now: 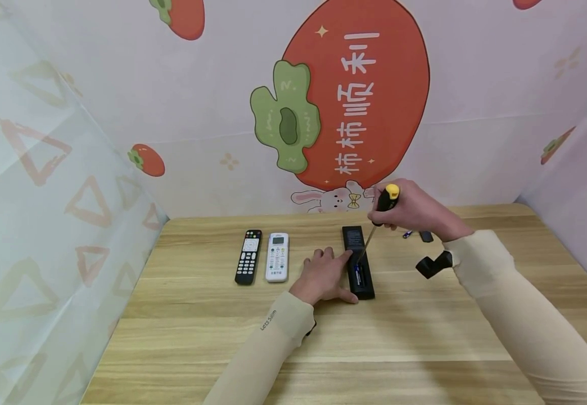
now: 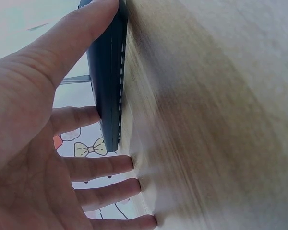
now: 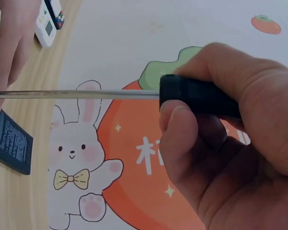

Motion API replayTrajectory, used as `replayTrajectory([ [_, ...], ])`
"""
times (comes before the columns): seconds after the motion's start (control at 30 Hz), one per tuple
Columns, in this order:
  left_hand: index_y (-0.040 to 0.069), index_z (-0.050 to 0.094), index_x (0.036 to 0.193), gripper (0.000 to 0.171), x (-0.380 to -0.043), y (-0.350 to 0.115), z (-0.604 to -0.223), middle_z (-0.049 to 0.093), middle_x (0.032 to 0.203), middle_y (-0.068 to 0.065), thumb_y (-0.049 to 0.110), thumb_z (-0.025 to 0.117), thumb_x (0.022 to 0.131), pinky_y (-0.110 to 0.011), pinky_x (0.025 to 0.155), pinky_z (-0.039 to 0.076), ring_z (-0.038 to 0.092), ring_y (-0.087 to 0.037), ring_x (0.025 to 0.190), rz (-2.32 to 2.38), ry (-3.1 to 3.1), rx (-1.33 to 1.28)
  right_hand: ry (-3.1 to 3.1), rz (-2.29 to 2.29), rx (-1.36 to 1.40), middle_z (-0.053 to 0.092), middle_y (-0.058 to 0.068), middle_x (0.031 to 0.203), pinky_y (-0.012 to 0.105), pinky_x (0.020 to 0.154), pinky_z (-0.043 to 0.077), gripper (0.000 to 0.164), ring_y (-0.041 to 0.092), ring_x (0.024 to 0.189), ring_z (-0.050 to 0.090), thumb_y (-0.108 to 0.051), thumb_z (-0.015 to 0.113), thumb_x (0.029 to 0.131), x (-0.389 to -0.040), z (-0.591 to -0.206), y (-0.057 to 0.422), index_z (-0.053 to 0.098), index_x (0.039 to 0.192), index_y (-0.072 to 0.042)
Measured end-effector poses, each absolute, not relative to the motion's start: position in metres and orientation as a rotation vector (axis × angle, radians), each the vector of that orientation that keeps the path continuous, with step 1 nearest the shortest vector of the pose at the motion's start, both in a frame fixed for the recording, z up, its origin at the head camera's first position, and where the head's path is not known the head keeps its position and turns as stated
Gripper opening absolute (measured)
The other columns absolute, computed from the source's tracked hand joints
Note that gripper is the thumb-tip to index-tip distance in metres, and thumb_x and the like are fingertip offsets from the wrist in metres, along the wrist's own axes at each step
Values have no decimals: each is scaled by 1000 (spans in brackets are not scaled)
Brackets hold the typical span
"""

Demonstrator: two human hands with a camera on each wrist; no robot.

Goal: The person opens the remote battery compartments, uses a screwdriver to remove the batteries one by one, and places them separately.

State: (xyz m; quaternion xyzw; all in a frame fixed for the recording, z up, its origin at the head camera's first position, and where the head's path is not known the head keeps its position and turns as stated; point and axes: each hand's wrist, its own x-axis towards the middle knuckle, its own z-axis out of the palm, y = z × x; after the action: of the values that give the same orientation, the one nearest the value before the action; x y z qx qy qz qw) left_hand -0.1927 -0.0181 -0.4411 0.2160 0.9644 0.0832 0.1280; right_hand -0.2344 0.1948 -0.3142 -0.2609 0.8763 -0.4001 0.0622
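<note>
A black remote control [image 1: 352,238] lies face down on the wooden table with its battery compartment open. A blue battery [image 1: 359,275] sits inside. My left hand [image 1: 324,275] steadies the remote from the left, its thumb and index finger touching the edge. The other left fingers [image 2: 108,194] are spread straight, their tips on the tabletop. Above the remote, my right hand [image 1: 415,209] grips a screwdriver [image 3: 201,98] by its black and yellow handle. The metal shaft [image 1: 367,242] slants down to the left, with its tip at the upper end of the battery.
Left of my left hand, a white remote [image 1: 277,257] and a black remote [image 1: 248,257] lie face up, side by side. Right of my work, a small blue battery [image 1: 407,234] and a small black cover [image 1: 426,236] lie near the table's back edge. A printed backdrop [image 1: 212,169] rises behind.
</note>
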Motion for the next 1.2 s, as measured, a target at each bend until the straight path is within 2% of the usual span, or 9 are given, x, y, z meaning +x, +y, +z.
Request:
replayTrajectory([
  [0.17,29,38,158,107,-194,-18,-442,49,143,-15,69,83,69,-58,100,43,45,-36,129,240,2805,631,2637,-1187,-782,64,7,66,36,58,56,14,31,57,63,-6,74,91,-235,-312,191,62,84,-6],
  [0.4,29,38,158,108,-193,-18,-440,49,143,-15,69,83,68,-58,102,42,46,-34,125,239,2807,626,2764,-1216,-711,65,10,68,34,56,54,13,22,54,62,-8,73,90,-222,-316,185,61,85,-8],
  [0.7,28,39,158,108,-192,-18,-440,51,140,-15,66,85,68,-58,101,43,47,-34,121,267,2804,621,2886,-1237,-612,67,2,68,34,53,55,9,23,56,65,-7,71,89,-198,-322,176,63,87,-8],
  [0.93,28,38,158,108,-193,-18,-441,52,138,-15,67,85,68,-58,100,44,48,-33,120,250,2814,631,2908,-1155,-879,62,-3,68,31,58,50,18,13,54,57,-3,75,86,-200,-323,179,62,81,-14],
  [1.2,28,40,158,107,-192,-19,-440,52,139,-16,66,85,69,-58,100,44,48,-34,122,254,2816,632,2807,-1176,-944,62,-2,70,32,52,53,21,15,52,58,-7,80,87,-203,-323,187,61,80,-15],
])
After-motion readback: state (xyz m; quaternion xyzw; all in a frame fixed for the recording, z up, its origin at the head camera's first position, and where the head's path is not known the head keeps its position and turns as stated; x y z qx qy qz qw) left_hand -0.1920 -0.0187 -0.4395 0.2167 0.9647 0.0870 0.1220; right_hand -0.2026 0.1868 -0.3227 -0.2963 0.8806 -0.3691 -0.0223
